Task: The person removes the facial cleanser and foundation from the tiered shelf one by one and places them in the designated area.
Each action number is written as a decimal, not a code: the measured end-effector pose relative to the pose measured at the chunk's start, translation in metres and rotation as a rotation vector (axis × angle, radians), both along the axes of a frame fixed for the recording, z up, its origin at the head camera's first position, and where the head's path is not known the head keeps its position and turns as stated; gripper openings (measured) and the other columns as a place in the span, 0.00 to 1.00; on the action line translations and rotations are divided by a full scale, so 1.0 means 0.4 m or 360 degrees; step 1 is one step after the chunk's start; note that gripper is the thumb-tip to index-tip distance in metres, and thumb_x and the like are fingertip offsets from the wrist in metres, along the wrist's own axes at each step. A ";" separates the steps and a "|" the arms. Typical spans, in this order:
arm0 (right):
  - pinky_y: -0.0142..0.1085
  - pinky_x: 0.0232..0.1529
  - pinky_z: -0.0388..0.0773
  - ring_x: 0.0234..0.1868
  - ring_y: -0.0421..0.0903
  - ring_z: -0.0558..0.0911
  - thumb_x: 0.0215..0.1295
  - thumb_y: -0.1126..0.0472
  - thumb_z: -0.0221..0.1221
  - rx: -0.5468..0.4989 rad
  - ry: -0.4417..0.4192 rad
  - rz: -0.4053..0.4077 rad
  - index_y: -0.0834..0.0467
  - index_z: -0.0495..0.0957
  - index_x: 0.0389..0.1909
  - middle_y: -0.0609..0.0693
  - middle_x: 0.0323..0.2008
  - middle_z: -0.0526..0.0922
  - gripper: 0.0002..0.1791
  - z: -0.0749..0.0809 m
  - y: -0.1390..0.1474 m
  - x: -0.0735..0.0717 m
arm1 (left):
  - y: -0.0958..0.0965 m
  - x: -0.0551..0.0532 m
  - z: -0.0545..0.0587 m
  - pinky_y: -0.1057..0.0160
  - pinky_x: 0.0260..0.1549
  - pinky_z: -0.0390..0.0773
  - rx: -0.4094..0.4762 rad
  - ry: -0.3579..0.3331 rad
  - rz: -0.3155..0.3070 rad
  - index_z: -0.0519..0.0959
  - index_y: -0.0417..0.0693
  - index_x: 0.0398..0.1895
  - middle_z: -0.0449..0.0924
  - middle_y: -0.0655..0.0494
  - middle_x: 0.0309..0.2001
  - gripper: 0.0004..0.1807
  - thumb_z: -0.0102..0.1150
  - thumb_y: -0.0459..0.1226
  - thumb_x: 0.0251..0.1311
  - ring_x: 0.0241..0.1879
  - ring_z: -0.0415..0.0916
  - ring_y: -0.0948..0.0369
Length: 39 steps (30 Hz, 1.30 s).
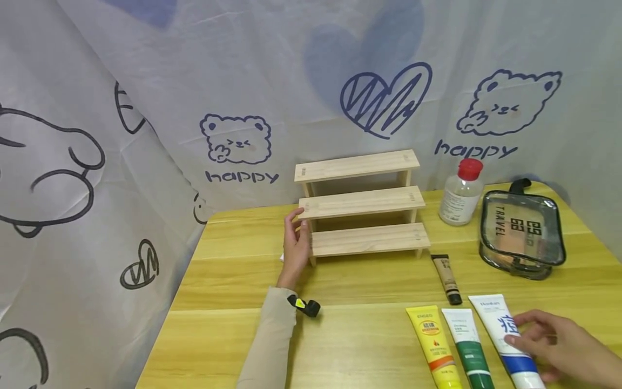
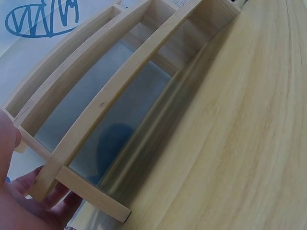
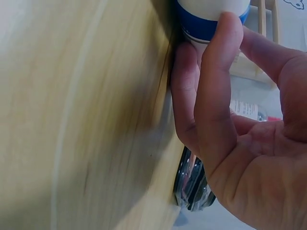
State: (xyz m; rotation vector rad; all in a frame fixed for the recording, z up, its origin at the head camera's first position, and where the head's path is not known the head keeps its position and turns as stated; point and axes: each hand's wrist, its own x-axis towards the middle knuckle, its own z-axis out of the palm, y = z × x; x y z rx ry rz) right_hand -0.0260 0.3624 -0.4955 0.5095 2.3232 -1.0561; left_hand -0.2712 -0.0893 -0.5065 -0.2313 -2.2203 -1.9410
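Note:
A three-tier wooden shelf (image 1: 369,239) stands against the curtain at the back of the table. My left hand (image 1: 295,249) holds its left end, with fingers curled around the end of a board in the left wrist view. At the front right, my right hand (image 1: 566,343) grips a white squeeze tube (image 1: 500,330) with a blue band, its thumb on the near face and fingers along the far side. Left of that tube lie a green-and-white tube (image 1: 468,343) and a yellow tube (image 1: 434,340). Behind them is a small tan tube (image 1: 445,276) with a black cap.
A clear bottle with a red cap (image 1: 460,192) stands right of the shelf. Beside it sits a clear travel pouch (image 1: 522,232) with black trim. A patterned curtain (image 1: 291,70) hangs along the back and left of the wooden table (image 1: 233,265).

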 end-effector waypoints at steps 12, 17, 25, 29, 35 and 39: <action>0.38 0.31 0.78 0.34 0.49 0.77 0.71 0.34 0.69 0.0111 0.0123 0.0012 0.72 0.69 0.56 0.54 0.37 0.78 0.43 0.006 -0.006 0.000 | -0.008 0.002 -0.001 0.63 0.43 0.74 -0.0022 -0.0008 0.0025 0.67 0.59 0.77 0.77 0.35 0.62 0.20 0.44 0.39 0.89 0.40 0.73 0.58; 0.35 0.31 0.65 0.35 0.47 0.71 0.79 0.38 0.63 0.0351 0.0458 0.0004 0.65 0.67 0.44 0.51 0.33 0.72 0.32 0.025 -0.018 -0.016 | -0.011 0.003 -0.001 0.63 0.44 0.74 -0.0027 -0.0006 0.0033 0.67 0.59 0.77 0.77 0.35 0.61 0.20 0.44 0.38 0.89 0.42 0.73 0.58; 0.36 0.31 0.59 0.29 0.43 0.66 0.82 0.38 0.58 0.0397 0.0680 -0.0036 0.58 0.65 0.35 0.48 0.27 0.66 0.28 0.059 -0.056 -0.054 | -0.017 0.005 -0.002 0.66 0.43 0.75 -0.0003 -0.0003 0.0007 0.67 0.55 0.77 0.78 0.35 0.61 0.21 0.45 0.36 0.88 0.46 0.77 0.52; 0.36 0.30 0.58 0.27 0.41 0.65 0.81 0.42 0.62 0.0370 0.0859 0.0031 0.57 0.66 0.35 0.49 0.27 0.66 0.25 0.066 -0.081 -0.079 | -0.021 -0.001 0.013 0.62 0.51 0.77 -0.0018 -0.0026 -0.0057 0.66 0.54 0.78 0.76 0.33 0.65 0.22 0.45 0.35 0.87 0.58 0.79 0.41; 0.33 0.28 0.60 0.28 0.39 0.66 0.76 0.55 0.69 0.0281 0.1249 0.0123 0.57 0.68 0.33 0.49 0.28 0.69 0.20 0.108 -0.096 -0.150 | -0.038 -0.009 0.048 0.41 0.70 0.76 -0.0176 -0.0111 -0.0192 0.65 0.52 0.80 0.72 0.38 0.74 0.23 0.45 0.38 0.88 0.71 0.75 0.40; 0.31 0.28 0.65 0.31 0.39 0.68 0.75 0.59 0.71 0.0225 0.1355 0.0147 0.59 0.71 0.36 0.51 0.32 0.72 0.17 0.152 -0.101 -0.206 | -0.046 -0.002 0.081 0.35 0.75 0.70 -0.0343 -0.0213 -0.0307 0.59 0.56 0.85 0.68 0.36 0.78 0.28 0.45 0.46 0.89 0.76 0.70 0.37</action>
